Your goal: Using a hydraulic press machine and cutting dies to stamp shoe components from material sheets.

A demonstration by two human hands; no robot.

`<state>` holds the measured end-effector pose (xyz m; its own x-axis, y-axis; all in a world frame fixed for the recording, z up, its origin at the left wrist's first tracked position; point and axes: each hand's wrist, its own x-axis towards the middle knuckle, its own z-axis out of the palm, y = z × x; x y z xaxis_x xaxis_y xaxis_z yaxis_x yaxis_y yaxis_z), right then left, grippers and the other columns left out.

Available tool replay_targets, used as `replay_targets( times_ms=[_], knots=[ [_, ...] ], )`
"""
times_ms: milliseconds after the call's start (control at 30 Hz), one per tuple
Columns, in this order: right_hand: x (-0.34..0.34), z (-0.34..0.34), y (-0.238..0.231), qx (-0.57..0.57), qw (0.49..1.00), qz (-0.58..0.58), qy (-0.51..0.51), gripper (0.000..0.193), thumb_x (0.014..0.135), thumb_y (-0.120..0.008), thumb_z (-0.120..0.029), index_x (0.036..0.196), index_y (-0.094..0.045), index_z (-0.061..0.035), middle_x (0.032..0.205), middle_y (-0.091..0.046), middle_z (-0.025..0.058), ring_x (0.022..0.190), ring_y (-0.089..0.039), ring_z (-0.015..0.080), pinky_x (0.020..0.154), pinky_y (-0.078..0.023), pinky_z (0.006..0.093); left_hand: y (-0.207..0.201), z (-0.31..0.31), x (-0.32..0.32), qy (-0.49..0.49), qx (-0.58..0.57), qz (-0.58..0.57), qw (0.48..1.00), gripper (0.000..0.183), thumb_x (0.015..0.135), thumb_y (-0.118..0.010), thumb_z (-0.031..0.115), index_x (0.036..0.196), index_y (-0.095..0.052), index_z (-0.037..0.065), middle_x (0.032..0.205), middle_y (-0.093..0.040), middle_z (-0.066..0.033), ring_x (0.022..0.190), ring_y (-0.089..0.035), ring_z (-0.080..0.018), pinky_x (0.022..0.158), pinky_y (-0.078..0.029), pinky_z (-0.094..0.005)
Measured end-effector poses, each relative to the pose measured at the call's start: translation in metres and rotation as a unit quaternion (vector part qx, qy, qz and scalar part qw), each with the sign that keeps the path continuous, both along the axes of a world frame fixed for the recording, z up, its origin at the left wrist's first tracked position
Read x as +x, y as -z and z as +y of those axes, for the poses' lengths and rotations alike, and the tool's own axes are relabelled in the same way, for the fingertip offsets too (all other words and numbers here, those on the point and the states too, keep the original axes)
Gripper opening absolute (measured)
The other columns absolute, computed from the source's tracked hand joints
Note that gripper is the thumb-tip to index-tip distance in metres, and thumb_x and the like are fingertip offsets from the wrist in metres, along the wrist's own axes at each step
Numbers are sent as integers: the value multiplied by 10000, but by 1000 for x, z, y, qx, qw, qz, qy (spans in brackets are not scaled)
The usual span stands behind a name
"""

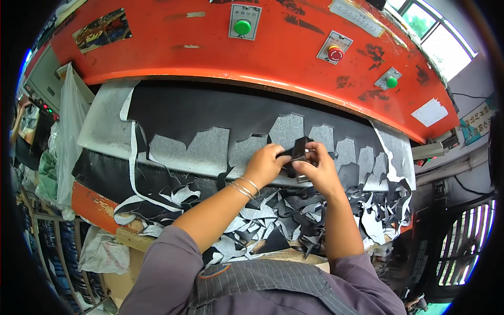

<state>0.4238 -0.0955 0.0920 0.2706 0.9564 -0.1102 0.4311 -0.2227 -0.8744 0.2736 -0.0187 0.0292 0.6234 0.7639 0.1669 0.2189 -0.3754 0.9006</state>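
Both of my hands meet over the front of the worktable. My right hand (321, 170) grips a small black boxy thing (300, 149), which looks like a cutting die, with its fingers curled round one side. On the other side, the fingers of my left hand (263, 167) are closed at its edge, partly hidden by it. Beneath and behind them a black sheet (205, 107) lies on a pale grey cutting board (107, 121). Along the sheet's near edge, several angular cut-outs let the board show through.
An orange press beam (173, 55) spans the back, bearing green buttons (242, 27) and a red knob (335, 53). Black and white scraps (262, 215) are heaped along the near edge. Clear plastic bags (73, 136) hang at the left. A barred window (466, 241) is at the right.
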Motion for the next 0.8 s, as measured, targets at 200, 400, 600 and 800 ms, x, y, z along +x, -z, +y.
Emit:
replay_targets(
  times_ms=[200,400,600,800],
  knots=[
    [-46,37,-38,52,970,-230,-59,728,653,-726,-461,1199,-511,-31,1056,-649,196,1024,-620,324,908,-417,443,6,-118,-39,223,280,163,919,115,739,-642,244,795,-696,159,1242,-567,-61,1287,-374,-322,1034,-246,-592],
    [-90,122,-4,-57,932,-351,-73,732,676,-652,-523,1220,-549,-44,1121,-634,168,1085,-578,310,925,-382,512,-23,-61,-71,106,49,20,993,330,760,-741,303,957,-645,56,978,-637,-105,924,-604,-299,830,-466,-384],
    [-95,124,31,59,925,-373,-41,593,838,-569,-446,1255,-513,-28,1227,-562,175,1191,-476,315,951,-337,529,4,37,-115,-197,80,40,976,583,796,-562,49,1337,-355,-14,1197,-599,-196,1059,-568,-361,937,-435,-407],
    [-76,91,76,101,965,-220,105,595,826,-515,-200,1353,-398,49,1282,-526,202,1233,-452,324,1042,-229,534,24,71,-99,-190,167,162,954,785,809,-512,63,1460,-89,-60,1373,-499,-139,1323,-389,-279,1118,-232,-435]
  ],
)
